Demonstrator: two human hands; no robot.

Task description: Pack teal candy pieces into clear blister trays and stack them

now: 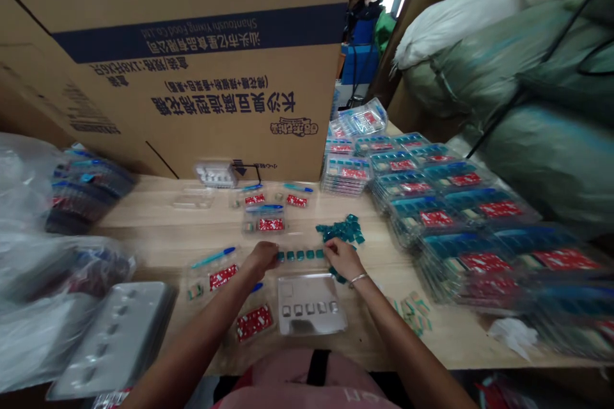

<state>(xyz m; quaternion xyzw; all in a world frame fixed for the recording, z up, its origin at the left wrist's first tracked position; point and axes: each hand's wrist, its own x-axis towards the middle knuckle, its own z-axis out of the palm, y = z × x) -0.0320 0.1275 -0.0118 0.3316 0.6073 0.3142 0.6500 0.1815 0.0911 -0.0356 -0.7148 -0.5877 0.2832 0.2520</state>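
Note:
A row of small teal square packets (pixel 300 255) lies on the wooden table (pixel 158 217) between my two hands. My left hand (pixel 261 259) sits at the row's left end, its fingers at or touching the first packet. My right hand (pixel 343 257) is at the row's right end, against a loose pile of teal packets (pixel 341 229). A few more packets show under its edge. Whether either hand grips a packet is hidden by the fingers. Just below lies a clear-edged silver tray (pixel 311 304) with a line of small wells.
Clear trays with red cards (pixel 254 323) and blue sticks (pixel 213 257) lie to the left. Tall stacks of packed clear trays (pixel 446 217) fill the table's right side. Plastic bags lie at the left, a printed cardboard carton (pixel 201 70) stands behind, and large green sacks (pixel 542 102) rise at the right.

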